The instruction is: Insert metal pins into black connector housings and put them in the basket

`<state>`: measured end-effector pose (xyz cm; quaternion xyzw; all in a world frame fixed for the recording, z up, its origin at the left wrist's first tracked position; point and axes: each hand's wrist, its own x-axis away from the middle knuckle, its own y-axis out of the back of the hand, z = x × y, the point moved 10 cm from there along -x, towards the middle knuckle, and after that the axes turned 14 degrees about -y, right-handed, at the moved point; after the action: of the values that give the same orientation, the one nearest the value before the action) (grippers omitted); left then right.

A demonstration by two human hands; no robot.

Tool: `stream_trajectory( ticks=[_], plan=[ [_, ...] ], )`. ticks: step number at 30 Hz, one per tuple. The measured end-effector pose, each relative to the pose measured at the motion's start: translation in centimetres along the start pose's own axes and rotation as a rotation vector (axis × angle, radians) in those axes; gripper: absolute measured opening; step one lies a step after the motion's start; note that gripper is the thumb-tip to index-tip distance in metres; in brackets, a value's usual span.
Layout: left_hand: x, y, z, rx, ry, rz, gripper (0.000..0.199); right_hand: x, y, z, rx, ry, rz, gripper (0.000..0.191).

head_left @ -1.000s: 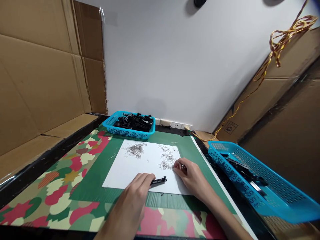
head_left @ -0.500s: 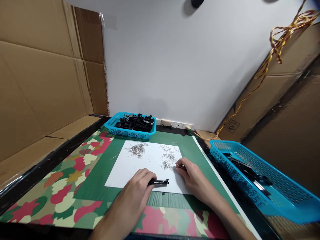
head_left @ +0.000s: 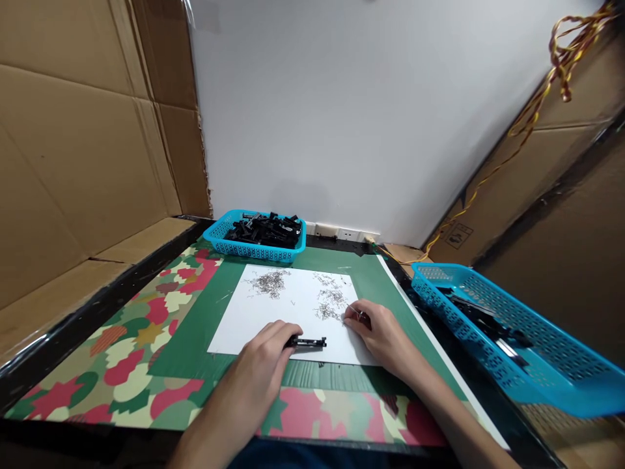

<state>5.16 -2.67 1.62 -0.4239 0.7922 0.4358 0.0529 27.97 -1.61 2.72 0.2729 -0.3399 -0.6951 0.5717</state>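
My left hand (head_left: 270, 352) is closed around one end of a narrow black plastic part (head_left: 311, 342), which points right over the near edge of a white sheet (head_left: 234, 329). Fingers of my right hand (head_left: 374, 326) are pinched together around a thin metal tool (head_left: 352, 308); most of it is hidden, so I cannot tell its exact kind. Just left of those fingertips lies a scattered pile of tiny thin metal pieces (head_left: 329, 303). Another heap of tiny metal pieces (head_left: 270, 283) rests on the sheet's far left part.
A blue basket (head_left: 254, 253) full of black parts stands at the back. To the right, a larger blue basket (head_left: 551, 384) holds several black parts. Cardboard walls (head_left: 73, 150) flank the green mat (head_left: 185, 332). Twisted yellow wire (head_left: 473, 202) runs down to a wall socket (head_left: 370, 238).
The view has tilted slightly, so the scene sits a little higher. My right fingers have turned slightly at the right-hand pile; my left hand keeps its hold on the black part.
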Motion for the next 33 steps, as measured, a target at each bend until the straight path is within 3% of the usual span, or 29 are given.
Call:
stream_trajectory(
  ticks=[8,18,26,33],
  plan=[
    [0.0,-0.1,0.0,-0.012,-0.019,0.001,0.035,0.3,-0.1,-0.4,-0.049,0.014,0.004,0.018],
    [-0.1,-0.3,-0.1,-0.005,-0.028,-0.009,0.036,1.0,1.7,0.4,-0.071,0.064,-0.166,0.014],
    [-0.2,-0.2,-0.3,-0.016,-0.042,-0.011,0.038,1.0,0.9,1.4,-0.131,0.086,-0.071,0.018],
    [0.0,-0.2,-0.1,-0.033,-0.046,-0.017,0.035,1.1,0.3,0.8,0.072,0.004,-0.095,0.018]
  ],
)
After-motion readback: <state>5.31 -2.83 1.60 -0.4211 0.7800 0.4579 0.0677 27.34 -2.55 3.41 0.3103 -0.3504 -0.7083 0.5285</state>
